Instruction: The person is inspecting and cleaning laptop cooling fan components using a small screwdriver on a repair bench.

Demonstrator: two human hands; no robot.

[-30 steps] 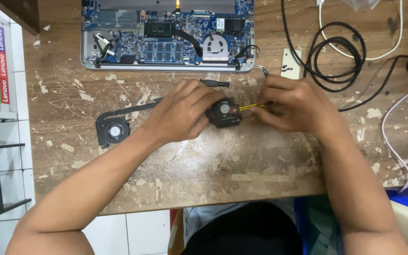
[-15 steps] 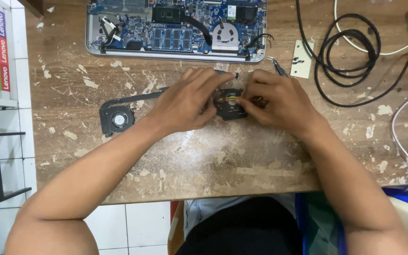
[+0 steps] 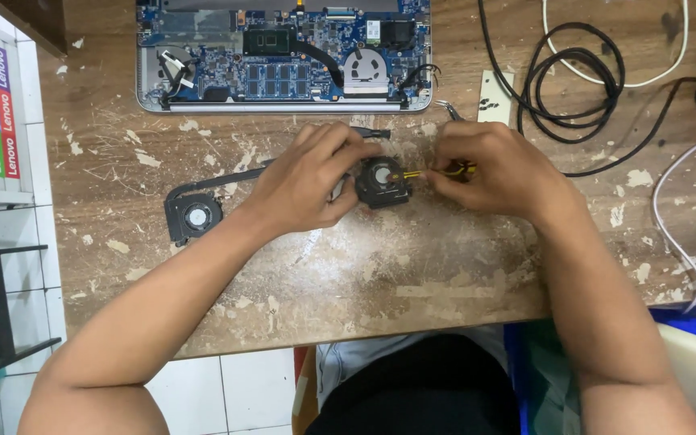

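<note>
Head view: left hand (image 3: 308, 181) steadies fan (image 3: 382, 182); right hand (image 3: 493, 173) grips screwdriver (image 3: 432, 171); laptop (image 3: 283, 56) near, bare bench toward edge.

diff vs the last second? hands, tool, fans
Little changed. The right hand holds the yellow-handled screwdriver, tip at the right cooling fan, as before. The left hand steadies that fan as before. The left fan and opened laptop have not moved.

One camera sits on the person's head, looking almost straight down at the wooden table (image 3: 364, 266) from close above. The near edge shows the lap, the far edge an opened laptop (image 3: 283, 56), shelving left, cables (image 3: 573, 80) right.
</note>
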